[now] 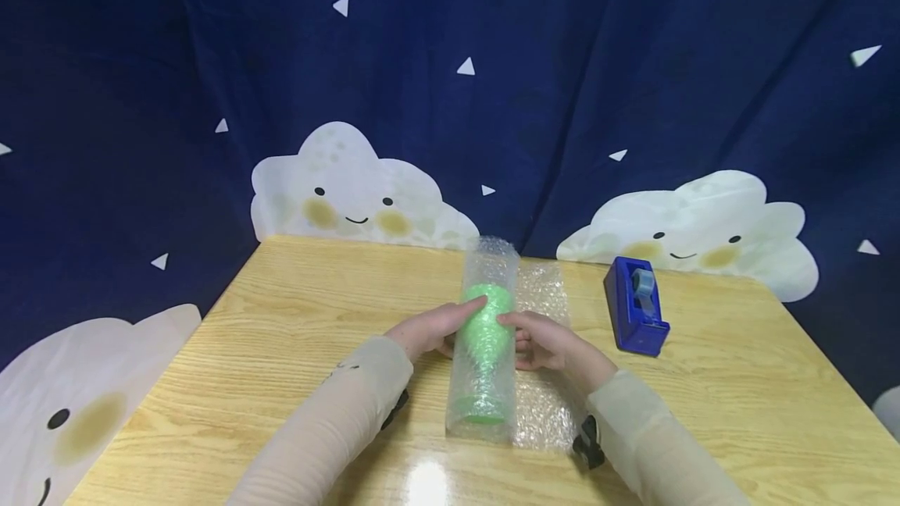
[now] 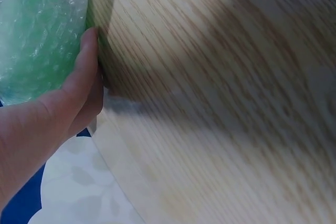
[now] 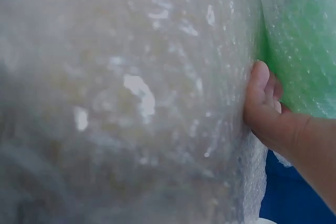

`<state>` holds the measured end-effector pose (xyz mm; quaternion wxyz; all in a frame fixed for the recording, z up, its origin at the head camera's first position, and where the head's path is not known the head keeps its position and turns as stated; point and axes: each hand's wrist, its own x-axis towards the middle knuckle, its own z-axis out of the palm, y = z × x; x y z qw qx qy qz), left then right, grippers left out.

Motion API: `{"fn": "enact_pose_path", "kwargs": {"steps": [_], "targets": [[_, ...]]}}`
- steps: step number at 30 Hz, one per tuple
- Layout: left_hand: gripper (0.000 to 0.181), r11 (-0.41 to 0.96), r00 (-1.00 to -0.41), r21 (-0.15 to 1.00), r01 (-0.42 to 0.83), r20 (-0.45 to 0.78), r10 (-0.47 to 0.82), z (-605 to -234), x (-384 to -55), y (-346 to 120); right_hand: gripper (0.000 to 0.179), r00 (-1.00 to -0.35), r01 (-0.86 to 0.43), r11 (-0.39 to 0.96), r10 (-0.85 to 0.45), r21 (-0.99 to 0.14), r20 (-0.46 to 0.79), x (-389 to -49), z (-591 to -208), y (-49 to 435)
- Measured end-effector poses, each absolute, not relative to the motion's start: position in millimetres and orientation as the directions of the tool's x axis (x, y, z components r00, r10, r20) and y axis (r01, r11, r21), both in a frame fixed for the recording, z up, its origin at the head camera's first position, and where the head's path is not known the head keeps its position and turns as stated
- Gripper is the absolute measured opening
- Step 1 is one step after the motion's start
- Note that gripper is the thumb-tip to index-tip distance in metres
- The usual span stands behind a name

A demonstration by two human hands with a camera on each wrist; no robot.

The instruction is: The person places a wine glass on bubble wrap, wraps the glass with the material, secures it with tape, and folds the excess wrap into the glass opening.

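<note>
A green, goblet-shaped object (image 1: 487, 318), wide at one end with a narrow stem and a round foot, lies wrapped inside a roll of clear bubble wrap (image 1: 460, 381). My left hand (image 1: 437, 328) grips the roll's left side, thumb on top and fingers low along the side. From the right, my right hand (image 1: 551, 346) holds it with the thumb over the top and fingers curled against the side. An unrolled flap of bubble wrap (image 3: 131, 145) spreads under the right hand. Parts of the fingers are hidden by the roll.
A blue tape dispenser (image 1: 636, 307) with a roll of clear tape stands right of the wrap on the wooden table (image 1: 316, 295). Behind the table hangs a dark blue curtain (image 1: 422, 100) with smiling clouds and white triangles.
</note>
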<state>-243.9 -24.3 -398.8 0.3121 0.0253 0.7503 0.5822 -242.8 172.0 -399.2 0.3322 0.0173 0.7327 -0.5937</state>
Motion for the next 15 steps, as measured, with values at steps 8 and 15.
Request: {"fn": "enact_pose_path", "kwargs": {"steps": [8,15], "targets": [[0.073,0.298,-0.798,0.887,-0.352,-0.451,0.401,-396.9,-243.5,-23.5,0.046,-0.791,0.434,0.271,-0.342,-0.859,-0.507,-243.8,-401.0,173.5],[0.066,0.257,-0.804,0.892,-0.372,-0.448,0.391,-399.6,-243.8,-22.7,0.054,-0.794,0.419,0.260,-0.359,-0.870,-0.491,-244.7,-404.8,182.5]]}}
